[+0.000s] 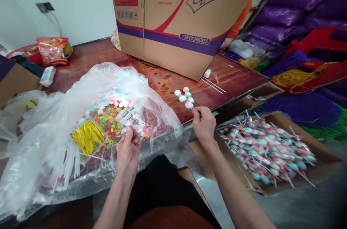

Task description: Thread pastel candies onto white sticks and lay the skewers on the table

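Note:
My left hand (128, 146) pinches a small printed clear wrapper (135, 121) above the plastic-covered tray of sweets. My right hand (204, 123) is closed at the stick end of the candy skewers (185, 98), two rows of pink, white and blue marshmallows with green bits between them. Whether it grips one stick or both I cannot tell. Below the wrapper are colourful ring candies (111, 122), pale marshmallows (120, 103) and a bundle of yellow twist ties (88, 136). White sticks (71, 162) lie at the tray's near left.
A big cardboard box (173, 23) stands on the brown table (89, 53). Two bare sticks (214, 86) lie by its corner. At the lower right, an open carton (322, 149) holds many wrapped candy skewers (271, 153). Crumpled clear plastic (32, 171) drapes the left side.

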{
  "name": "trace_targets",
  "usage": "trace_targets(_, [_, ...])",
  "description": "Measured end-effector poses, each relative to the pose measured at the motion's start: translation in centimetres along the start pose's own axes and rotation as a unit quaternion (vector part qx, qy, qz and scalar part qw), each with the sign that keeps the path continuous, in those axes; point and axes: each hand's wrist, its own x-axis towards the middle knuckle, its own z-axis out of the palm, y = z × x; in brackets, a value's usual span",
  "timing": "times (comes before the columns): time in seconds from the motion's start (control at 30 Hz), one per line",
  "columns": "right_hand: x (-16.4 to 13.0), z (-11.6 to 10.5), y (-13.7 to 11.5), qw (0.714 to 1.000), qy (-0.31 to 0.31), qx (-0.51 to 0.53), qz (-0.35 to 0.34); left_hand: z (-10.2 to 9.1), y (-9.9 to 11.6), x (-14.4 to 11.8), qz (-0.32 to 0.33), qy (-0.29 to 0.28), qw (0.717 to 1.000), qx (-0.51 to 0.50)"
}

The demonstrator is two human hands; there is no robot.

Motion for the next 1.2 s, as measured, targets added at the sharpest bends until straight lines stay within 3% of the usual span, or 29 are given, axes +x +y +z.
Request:
trace_targets(0.1, [-3.4,-2.7,-2.5,0.981,-0.062,0.182,0.012,-0.3,0.3,0.3,0.004,-0.008,1.000,-0.011])
trace_targets(0.23, [-7.6,-5.5,-5.2,0.950,-0.123,0.275,-0.081,-0.7,0.4,0.6,0.005,-0.010,1.000,-0.020])
trace_targets(0.47, [-8.9,-6.2,-5.0,0.949,-0.123,0.219,-0.188,-1.5,0.6,0.0,0.011,-0.020,1.000,-0.007])
trace_targets(0.63, [-8.1,-7.0,-4.7,0.937,-0.171,0.155,-0.262,-2.0,0.7,-0.3,0.130,-0.028,0.990,0.040])
trace_targets(0.7, [-8.1,-7.2,-5.0,0.935,-0.190,0.161,-0.254,-2.3,0.6,-0.3,0.150,-0.033,0.986,0.062])
trace_targets(0.87, [-8.8,-6.4,-5.9,0.931,-0.222,0.236,-0.170,-2.6,0.1,-0.4,0.123,-0.087,0.981,0.124])
trace_targets(1.1, [-9.7,-5.4,-6.8,0.929,-0.246,0.259,-0.099,-2.7,-0.4,0.0,0.124,-0.086,0.987,0.051])
trace_targets(1.2, [-9.8,-5.1,-6.9,0.929,-0.257,0.253,-0.081,-2.7,-0.8,0.1,0.118,-0.091,0.987,0.065])
